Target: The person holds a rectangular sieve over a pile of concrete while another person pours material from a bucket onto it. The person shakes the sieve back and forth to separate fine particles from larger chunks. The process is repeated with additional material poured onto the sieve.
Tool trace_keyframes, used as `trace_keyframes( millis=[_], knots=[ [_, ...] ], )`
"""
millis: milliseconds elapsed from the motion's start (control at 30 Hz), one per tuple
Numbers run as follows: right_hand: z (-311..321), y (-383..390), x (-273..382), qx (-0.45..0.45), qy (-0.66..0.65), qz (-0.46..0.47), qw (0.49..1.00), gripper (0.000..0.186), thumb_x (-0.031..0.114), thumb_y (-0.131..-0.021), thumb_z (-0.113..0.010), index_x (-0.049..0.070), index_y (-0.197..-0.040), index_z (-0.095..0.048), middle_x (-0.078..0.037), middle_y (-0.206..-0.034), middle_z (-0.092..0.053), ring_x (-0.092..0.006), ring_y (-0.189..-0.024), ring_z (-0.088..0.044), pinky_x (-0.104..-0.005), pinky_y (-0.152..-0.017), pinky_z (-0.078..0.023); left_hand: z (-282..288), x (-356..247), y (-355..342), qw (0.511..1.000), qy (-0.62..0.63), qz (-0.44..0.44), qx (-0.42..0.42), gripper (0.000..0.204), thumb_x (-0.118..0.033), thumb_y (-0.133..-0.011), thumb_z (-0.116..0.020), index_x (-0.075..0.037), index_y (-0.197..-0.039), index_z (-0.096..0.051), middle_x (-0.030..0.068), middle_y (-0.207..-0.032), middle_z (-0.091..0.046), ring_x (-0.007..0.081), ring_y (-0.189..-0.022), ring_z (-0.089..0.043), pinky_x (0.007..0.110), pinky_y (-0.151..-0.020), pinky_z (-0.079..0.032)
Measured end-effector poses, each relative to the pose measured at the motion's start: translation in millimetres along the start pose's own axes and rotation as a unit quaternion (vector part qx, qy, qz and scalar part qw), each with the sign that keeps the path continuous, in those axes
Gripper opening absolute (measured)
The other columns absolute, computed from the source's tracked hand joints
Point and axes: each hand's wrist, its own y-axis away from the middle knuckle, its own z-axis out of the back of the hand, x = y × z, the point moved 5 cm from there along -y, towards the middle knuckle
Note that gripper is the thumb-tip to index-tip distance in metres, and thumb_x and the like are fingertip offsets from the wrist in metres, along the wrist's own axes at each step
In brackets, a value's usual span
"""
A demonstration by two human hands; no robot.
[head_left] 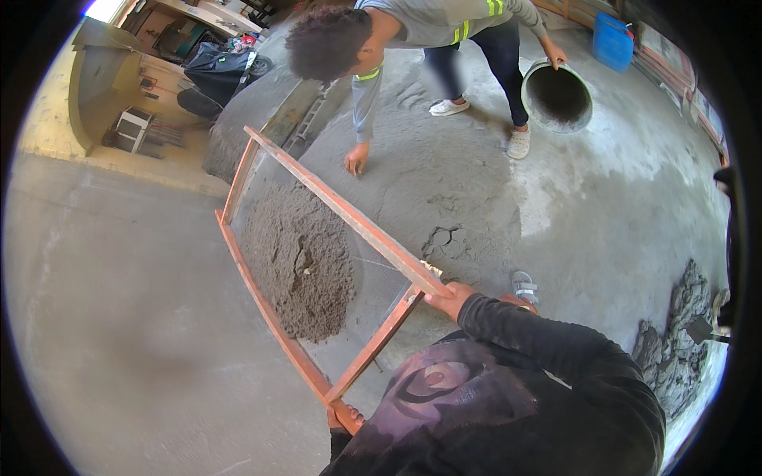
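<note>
The wooden frame (373, 345) hides part of the left hand (335, 420), and the black shirt (476, 412) is cut off by the bottom edge. The right arm's sleeve (540, 329) covers part of a sandal (524, 284). The other person's back (413, 20) goes off the top, and one leg (446, 75) is blurry. It is too dark to see what is in the bucket (558, 97). A black cover (218, 70) hides most of something. The white speck (305, 271) is too tiny to name.

A broad grey concrete floor (135, 285) spreads out around us, paler and whitish in patches, meeting a worn yellow-painted wall (46, 131), with bright white light (103, 9) glaring past its far corner.
</note>
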Motion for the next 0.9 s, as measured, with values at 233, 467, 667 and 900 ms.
trace_keyframes(
  millis=[233,467,667,900],
  knots=[
    [1,-1,2,-0.006,-0.004,0.013,1.0,0.067,0.055,-0.073,-0.056,-0.005,-0.103,-0.055,-0.021,-0.091,-0.059,-0.0313,-0.086,-0.058,-0.0363,-0.076,-0.044,-1,0,0,1.0,-0.02,-0.011,0.005,0.069,-0.071,-0.064,-0.051,-0.003,-0.074,-0.054,0.012,-0.059,-0.048,0.0277,-0.052,-0.045,0.039,-0.048,-0.039],
    [-1,4,2,-0.019,0.0,0.013,1.0,0.068,0.054,-0.073,-0.056,-0.006,-0.104,-0.054,-0.023,-0.093,-0.059,-0.0319,-0.088,-0.058,-0.0358,-0.077,-0.044,-2,-5,-2,0.997,-0.045,0.001,0.06,0.07,-0.072,-0.063,-0.051,-0.004,-0.078,-0.056,0.0119,-0.064,-0.05,0.028,-0.056,-0.047,0.041,-0.052,-0.039],
    [-5,8,1,-0.027,-0.011,0.003,1.0,0.064,0.052,-0.074,-0.057,-0.005,-0.102,-0.055,-0.021,-0.091,-0.059,-0.0293,-0.087,-0.057,-0.0346,-0.077,-0.043,2,-6,-4,0.998,-0.026,0.004,0.061,0.069,-0.072,-0.064,-0.05,-0.005,-0.078,-0.056,0.0111,-0.063,-0.05,0.0276,-0.056,-0.046,0.041,-0.053,-0.038],
    [-7,15,3,-0.029,-0.011,-0.001,1.0,0.067,0.054,-0.073,-0.057,-0.006,-0.104,-0.054,-0.022,-0.094,-0.059,-0.0308,-0.089,-0.058,-0.035,-0.078,-0.043,6,-11,-6,0.998,-0.028,0.021,0.056,0.069,-0.073,-0.063,-0.048,-0.005,-0.076,-0.055,0.0104,-0.062,-0.049,0.0267,-0.054,-0.045,0.04,-0.051,-0.037]
  ],
)
